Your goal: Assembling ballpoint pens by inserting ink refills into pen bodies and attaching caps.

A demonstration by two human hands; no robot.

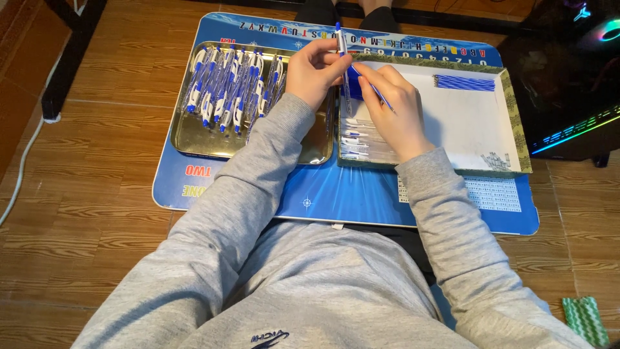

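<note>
- Grey sweatshirt fabric fills the bottom of the view, and both grey sleeves run up from it toward the middle of a blue mat that lies on the wooden floor.
- On the mat's left half sits a shiny metal tray; a row of blue-and-white pens lies side by side across its far end, while its near part is bare.
- Just beside it on the right sits a shallow cardboard box with a patterned rim and a white bottom.
- Inside the box, a small bundle of blue refills lies at the far right, a heap of tiny metal springs sits in the near right corner, and clear pen parts are stacked along the left wall.
- The left hand is clenched around a pen, holding it roughly upright above the seam between tray and box, its tip pointing away from the person.
- The right hand hovers over the box's left end, fingers pinched on a thin blue refill that slants up toward the held pen; the two hands nearly touch.
- A green-and-white striped cloth lies on the floor at the lower right, well apart from the mat.
</note>
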